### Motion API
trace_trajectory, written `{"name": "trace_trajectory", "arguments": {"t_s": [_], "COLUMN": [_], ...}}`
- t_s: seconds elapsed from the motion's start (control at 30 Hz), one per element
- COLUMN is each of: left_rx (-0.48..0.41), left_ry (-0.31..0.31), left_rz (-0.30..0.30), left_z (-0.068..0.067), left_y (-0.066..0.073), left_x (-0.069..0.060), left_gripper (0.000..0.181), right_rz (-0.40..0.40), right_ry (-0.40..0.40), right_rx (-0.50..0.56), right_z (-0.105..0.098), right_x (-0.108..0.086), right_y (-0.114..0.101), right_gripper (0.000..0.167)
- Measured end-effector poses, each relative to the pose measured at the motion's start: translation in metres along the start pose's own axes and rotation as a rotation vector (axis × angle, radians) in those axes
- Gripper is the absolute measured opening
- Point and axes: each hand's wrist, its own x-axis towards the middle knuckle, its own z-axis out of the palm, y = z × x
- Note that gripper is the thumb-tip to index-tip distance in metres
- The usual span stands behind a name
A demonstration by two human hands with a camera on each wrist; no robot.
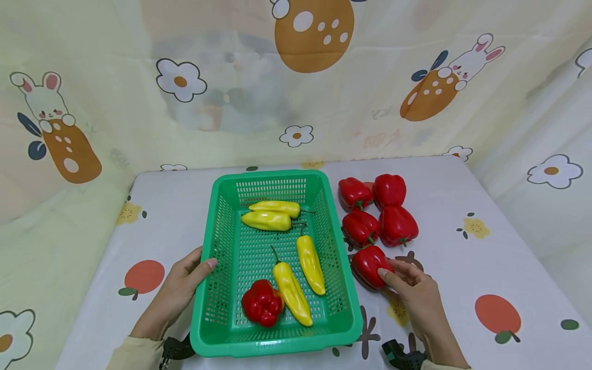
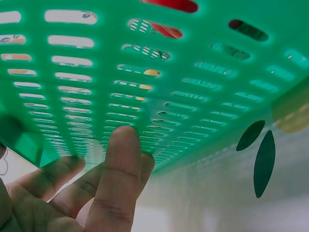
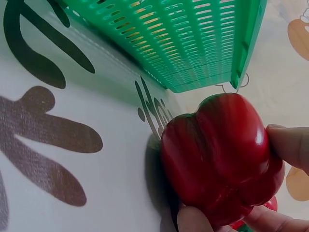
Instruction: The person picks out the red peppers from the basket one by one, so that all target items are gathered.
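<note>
A green plastic basket (image 1: 276,350) stands on the table. My left hand (image 1: 185,280) grips its left rim, thumb over the edge; in the left wrist view the fingers (image 2: 120,169) lie against the slotted outer wall. Inside, two yellow peppers (image 1: 268,221) lie side by side at the back, two more yellow peppers (image 1: 311,264) lie toward the front right, and one red bell pepper (image 1: 262,303) sits near the front. My right hand (image 1: 413,290) pinches another red bell pepper (image 3: 222,159), just right of the basket, between thumb and fingers.
Several other red bell peppers (image 1: 399,226) sit in a cluster right of the basket, behind the held one. A patterned cloth (image 1: 462,267) covers the table. Behind it hangs a printed curtain (image 1: 240,139).
</note>
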Motion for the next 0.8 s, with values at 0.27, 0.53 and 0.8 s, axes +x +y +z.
{"name": "trace_trajectory", "arguments": {"t_s": [0.27,0.53,0.8], "left_rx": [-0.009,-0.005,-0.004], "left_ry": [-0.002,-0.003,0.003], "left_rz": [0.002,0.003,0.003], "left_z": [0.0,0.0002,0.0002], "left_y": [0.0007,0.0005,0.0003], "left_x": [-0.0003,-0.0005,-0.0004], "left_gripper": [0.054,0.053,0.053], "right_rz": [-0.005,0.002,-0.005], "right_ry": [0.007,0.001,0.006], "right_rx": [-0.004,0.022,0.038], "right_z": [-0.0002,-0.0021,-0.0023], "right_x": [-0.0032,-0.0033,-0.0042], "right_y": [-0.0005,-0.0006,-0.0009], "right_gripper": [0.073,0.069,0.065]}}
